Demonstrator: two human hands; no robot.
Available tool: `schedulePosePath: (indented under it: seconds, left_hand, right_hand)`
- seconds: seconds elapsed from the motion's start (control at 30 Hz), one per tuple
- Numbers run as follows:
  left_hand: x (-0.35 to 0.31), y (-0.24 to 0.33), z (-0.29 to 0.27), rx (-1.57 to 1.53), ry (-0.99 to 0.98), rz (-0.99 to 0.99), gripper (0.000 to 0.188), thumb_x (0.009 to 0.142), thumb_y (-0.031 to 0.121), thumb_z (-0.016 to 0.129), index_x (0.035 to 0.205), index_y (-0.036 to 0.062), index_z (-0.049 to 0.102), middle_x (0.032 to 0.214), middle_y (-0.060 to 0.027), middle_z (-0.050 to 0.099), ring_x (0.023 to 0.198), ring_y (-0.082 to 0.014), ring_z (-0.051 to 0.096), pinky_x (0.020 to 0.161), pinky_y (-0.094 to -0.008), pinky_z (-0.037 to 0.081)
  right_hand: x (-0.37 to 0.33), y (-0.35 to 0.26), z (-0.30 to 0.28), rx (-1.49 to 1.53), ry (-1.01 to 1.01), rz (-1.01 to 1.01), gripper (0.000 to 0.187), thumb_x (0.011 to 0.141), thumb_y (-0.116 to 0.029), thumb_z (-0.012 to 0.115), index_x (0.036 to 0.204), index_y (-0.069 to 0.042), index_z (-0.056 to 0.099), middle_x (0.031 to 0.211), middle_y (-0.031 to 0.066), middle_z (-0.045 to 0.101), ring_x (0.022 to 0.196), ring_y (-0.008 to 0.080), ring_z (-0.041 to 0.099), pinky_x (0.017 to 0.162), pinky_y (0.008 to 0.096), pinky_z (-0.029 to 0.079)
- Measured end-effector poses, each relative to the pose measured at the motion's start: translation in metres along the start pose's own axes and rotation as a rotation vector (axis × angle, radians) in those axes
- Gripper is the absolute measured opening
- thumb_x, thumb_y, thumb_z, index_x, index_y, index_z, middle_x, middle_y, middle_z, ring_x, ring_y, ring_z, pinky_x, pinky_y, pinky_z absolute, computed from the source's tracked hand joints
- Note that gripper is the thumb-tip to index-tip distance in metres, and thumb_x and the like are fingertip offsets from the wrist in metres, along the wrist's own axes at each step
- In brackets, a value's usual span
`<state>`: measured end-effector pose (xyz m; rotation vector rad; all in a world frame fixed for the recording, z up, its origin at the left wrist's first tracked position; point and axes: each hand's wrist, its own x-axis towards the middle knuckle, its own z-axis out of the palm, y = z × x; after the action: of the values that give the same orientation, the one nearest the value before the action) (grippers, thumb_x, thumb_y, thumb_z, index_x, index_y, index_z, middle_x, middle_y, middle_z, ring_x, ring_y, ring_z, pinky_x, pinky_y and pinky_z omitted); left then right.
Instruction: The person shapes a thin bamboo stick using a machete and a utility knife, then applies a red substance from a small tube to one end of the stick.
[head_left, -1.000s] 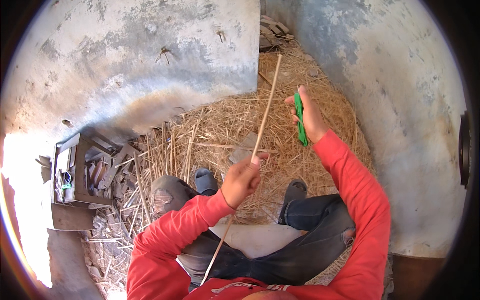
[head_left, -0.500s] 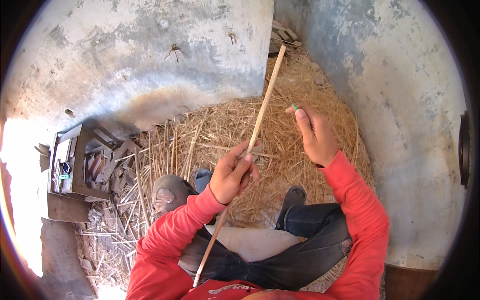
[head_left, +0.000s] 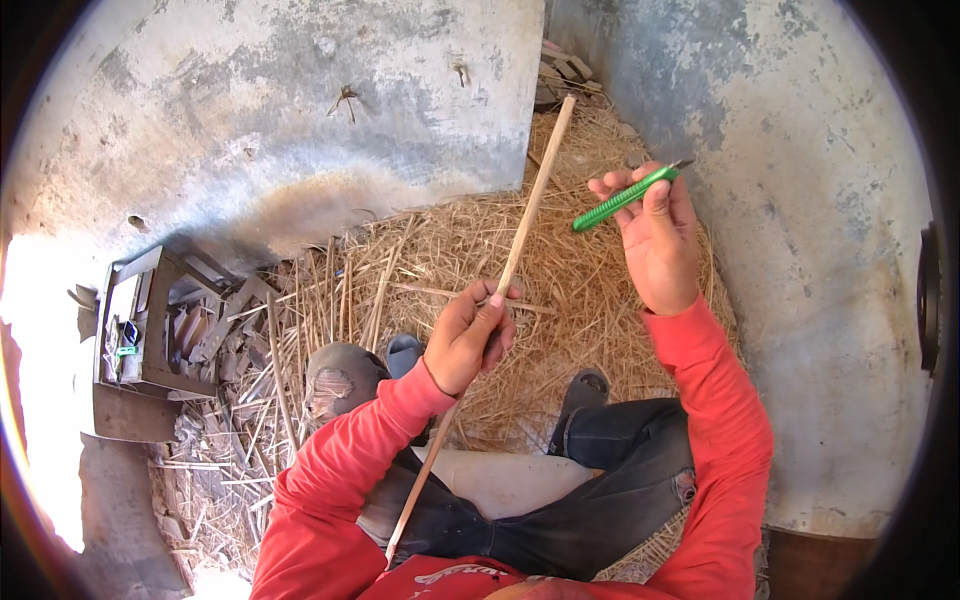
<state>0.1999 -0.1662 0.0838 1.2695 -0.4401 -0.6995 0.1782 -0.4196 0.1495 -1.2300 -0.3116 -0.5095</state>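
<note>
Slanting up and away from my lap is a long thin wooden stick (head_left: 535, 200), pale at the far end and darker toward my chest. My left hand (head_left: 468, 338) is closed round its middle, thumb on top. Off to the right of the stick, my right hand (head_left: 662, 235) holds a green utility knife (head_left: 625, 198) between thumb and fingers. The knife's dark blade tip points up and to the right, away from the stick; its ribbed green handle points toward the stick. Knife and stick are apart.
Straw-like shavings (head_left: 600, 330) cover the floor before my crossed legs. On the left stands a small dark wooden cabinet (head_left: 150, 330) with small items on top, beside scrap pieces and sticks (head_left: 255, 420). Mottled walls (head_left: 820, 250) close in ahead and on the right.
My right hand has moved up and to the right and turned, so the green knife shows in full. The left hand and the stick have hardly moved.
</note>
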Motion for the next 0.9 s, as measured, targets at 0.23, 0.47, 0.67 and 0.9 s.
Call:
schedulePosePath:
  seconds: [0.23, 0.47, 0.67, 0.9]
  left_hand:
    - [0.024, -0.014, 0.013, -0.415, -0.152, 0.033, 0.026, 0.107, 0.030, 0.042, 0.108, 0.0072, 0.054, 0.136, -0.0145, 0.053, 0.126, -0.0258, 0.052, 0.103, -0.0452, 0.042]
    - [0.034, -0.026, 0.050, -0.779, -0.516, -0.114, 0.024, 0.107, 0.033, 0.043, 0.111, 0.0125, 0.054, 0.134, -0.0125, 0.055, 0.134, -0.0304, 0.047, 0.106, -0.0532, 0.041]
    - [0.029, -0.034, 0.055, -0.724, -0.463, -0.246, 0.025, 0.107, 0.034, 0.043, 0.113, 0.0112, 0.052, 0.111, -0.0066, 0.058, 0.094, -0.0178, 0.057, 0.074, -0.0311, 0.046]
    - [0.034, -0.035, 0.033, -0.384, -0.187, -0.150, 0.022, 0.105, 0.027, 0.046, 0.110, 0.0084, 0.055, 0.082, -0.0012, 0.049, 0.067, -0.0102, 0.042, 0.059, -0.0241, 0.038]
  right_hand:
    - [0.001, -0.008, 0.031, 0.507, 0.339, 0.040, 0.027, 0.104, -0.035, 0.055, 0.112, -0.009, 0.053, 0.103, 0.0086, 0.060, 0.102, 0.0249, 0.061, 0.106, 0.0475, 0.047]
    - [0.013, 0.010, 0.053, 0.685, 0.407, 0.075, 0.026, 0.106, -0.033, 0.050, 0.109, -0.007, 0.051, 0.096, 0.0094, 0.056, 0.089, 0.0226, 0.057, 0.100, 0.0464, 0.050]
    - [0.026, 0.008, 0.051, 0.628, 0.484, 0.022, 0.029, 0.105, -0.038, 0.051, 0.108, -0.009, 0.050, 0.091, 0.0079, 0.055, 0.083, 0.0219, 0.057, 0.096, 0.0473, 0.050]
    - [0.026, -0.016, 0.035, 0.643, 0.435, 0.003, 0.029, 0.107, -0.037, 0.045, 0.108, -0.008, 0.050, 0.088, 0.0076, 0.056, 0.078, 0.0195, 0.056, 0.090, 0.0440, 0.052]
